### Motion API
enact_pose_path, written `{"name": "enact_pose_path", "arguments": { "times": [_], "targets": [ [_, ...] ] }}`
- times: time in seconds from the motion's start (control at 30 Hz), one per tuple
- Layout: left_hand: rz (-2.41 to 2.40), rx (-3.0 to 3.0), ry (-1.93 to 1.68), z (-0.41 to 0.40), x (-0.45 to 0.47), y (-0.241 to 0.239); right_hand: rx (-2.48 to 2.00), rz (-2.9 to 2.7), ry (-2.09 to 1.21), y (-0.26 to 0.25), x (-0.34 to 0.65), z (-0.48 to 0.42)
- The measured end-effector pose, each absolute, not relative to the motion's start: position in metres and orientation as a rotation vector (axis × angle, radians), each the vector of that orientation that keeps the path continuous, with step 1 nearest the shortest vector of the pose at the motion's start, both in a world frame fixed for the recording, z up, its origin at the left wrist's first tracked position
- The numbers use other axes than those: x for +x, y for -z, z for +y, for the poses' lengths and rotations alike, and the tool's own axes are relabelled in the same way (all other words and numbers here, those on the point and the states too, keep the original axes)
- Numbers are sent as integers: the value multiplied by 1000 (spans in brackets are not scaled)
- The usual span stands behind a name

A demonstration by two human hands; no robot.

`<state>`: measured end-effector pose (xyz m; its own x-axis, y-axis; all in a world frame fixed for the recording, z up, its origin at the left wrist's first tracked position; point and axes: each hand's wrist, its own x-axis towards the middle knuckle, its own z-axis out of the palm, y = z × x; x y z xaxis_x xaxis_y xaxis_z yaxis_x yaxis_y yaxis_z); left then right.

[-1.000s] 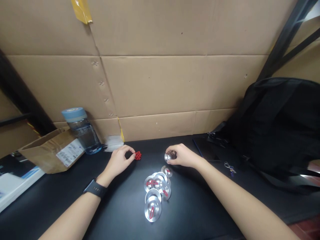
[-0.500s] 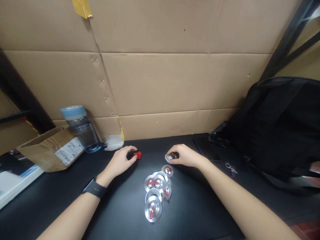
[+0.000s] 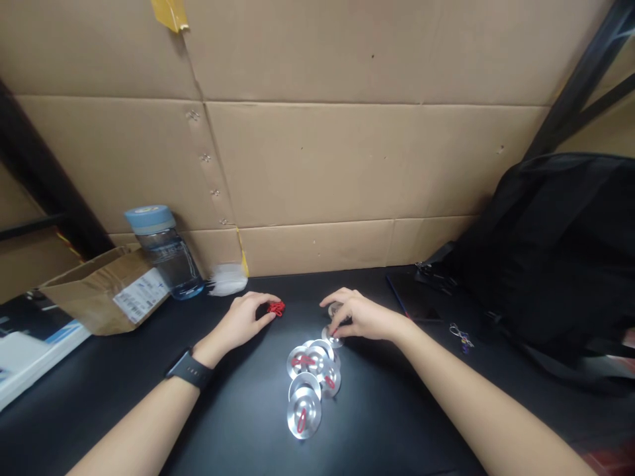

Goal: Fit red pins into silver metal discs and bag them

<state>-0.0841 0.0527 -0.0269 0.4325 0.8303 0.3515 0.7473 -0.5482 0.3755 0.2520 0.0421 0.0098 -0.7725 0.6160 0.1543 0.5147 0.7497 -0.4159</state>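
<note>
Several silver finger cymbals with red loops lie overlapping on the black table; the nearest cymbal (image 3: 304, 430) lies toward me. My right hand (image 3: 354, 314) is over the far end of the group, its fingers apart. One silver cymbal (image 3: 334, 308) shows partly behind those fingers, and a fingertip reaches onto another cymbal (image 3: 331, 342) just below. My left hand (image 3: 248, 317) has thumb and index finger closed on a small bundle of red cord loops (image 3: 276, 309) resting on the table.
At left stand a water bottle (image 3: 169, 258) with a blue lid and a brown paper bag (image 3: 94, 297), near a white plastic bundle (image 3: 227, 280). A black backpack (image 3: 560, 251) fills the right side. A dark flat object (image 3: 411, 301) and a small cord trinket (image 3: 462, 338) lie before it.
My right hand has let go of the silver cymbal it was gripping and spread its fingers, coming lower toward the group. My left hand has barely moved at the red loops.
</note>
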Motion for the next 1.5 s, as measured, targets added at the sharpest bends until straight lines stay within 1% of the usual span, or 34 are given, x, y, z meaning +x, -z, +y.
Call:
{"name": "enact_pose_path", "arguments": {
  "times": [0.1,0.23,0.3,0.37,0.53,0.83,0.97,1.07,1.33,1.5],
  "targets": [
    [1337,2543,-755,48,-80,23,-844,-2515,-623,-13,249,40],
    [1247,2574,-856,33,-64,9,-919,-2178,-778,-14,236,29],
    [1176,2550,-890,21,-51,1,-939,-2013,-916,-12,226,21],
    [1108,2503,-936,9,-37,-5,-879,-1896,-1056,-9,216,15],
    [1054,2392,-1145,-9,-17,-5,-716,-1713,-1254,-6,202,3],
    [1108,2357,-1246,-15,-12,-4,-696,-1651,-1360,-2,202,3],
    [1100,2391,-1264,-19,-10,-7,-690,-1717,-1340,0,201,1],
    [1110,2413,-1243,-18,-11,-10,-690,-1778,-1252,-2,200,-3],
    [1090,2579,-1238,-13,-17,-8,-624,-2095,-751,-15,197,-15],
    [1150,2628,-1201,-12,-20,-13,-585,-2179,-544,-14,199,-15]
  ]
}}
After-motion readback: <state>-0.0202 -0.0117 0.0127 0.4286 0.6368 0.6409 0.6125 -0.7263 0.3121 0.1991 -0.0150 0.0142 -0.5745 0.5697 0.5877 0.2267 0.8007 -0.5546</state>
